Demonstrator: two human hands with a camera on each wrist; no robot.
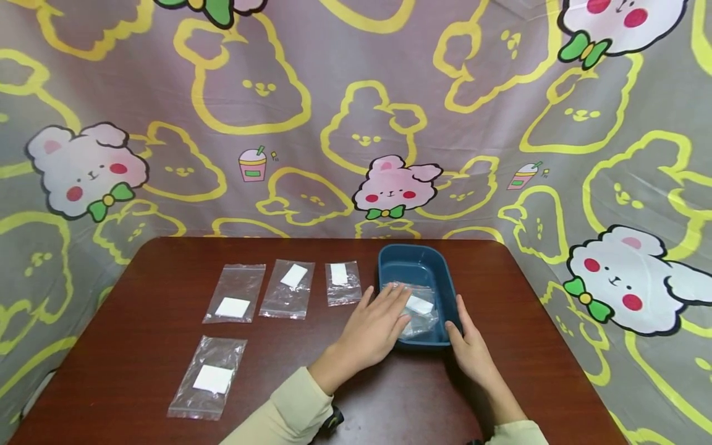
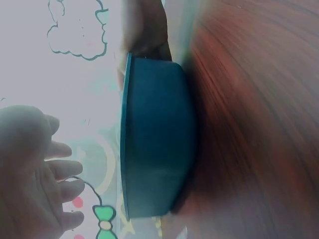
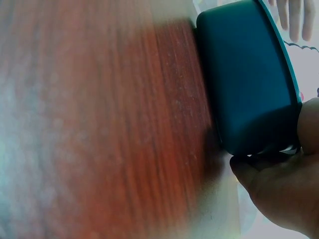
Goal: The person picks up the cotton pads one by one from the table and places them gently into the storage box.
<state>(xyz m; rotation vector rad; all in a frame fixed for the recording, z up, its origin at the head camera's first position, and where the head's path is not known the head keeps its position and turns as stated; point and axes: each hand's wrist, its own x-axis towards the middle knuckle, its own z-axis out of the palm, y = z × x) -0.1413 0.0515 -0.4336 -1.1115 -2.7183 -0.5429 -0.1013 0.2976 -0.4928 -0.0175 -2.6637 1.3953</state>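
A dark blue plastic bin (image 1: 447, 281) stands on the table, with clear zip bags (image 1: 421, 322) holding white pieces inside; how many bags lie there is hard to tell. My left hand (image 1: 369, 327) reaches over its left rim, fingers extended above the bags. In the left wrist view, that hand (image 2: 35, 174) appears above the bin's rim, apart from its wall. My right hand (image 1: 475, 355) holds the bin at its near right side. Seen from the right wrist, the thumb is at the rim and the fingers lie against the bin's outer side (image 3: 249, 84).
Left of the bin lie several clear zip bags, each with a white rectangular piece: one beside the bin (image 1: 347, 293), one further left (image 1: 278, 303), another beyond it (image 1: 241, 284), and one nearer (image 1: 191, 405). A cartoon-patterned curtain (image 1: 311, 148) surrounds the brown table (image 1: 122, 346).
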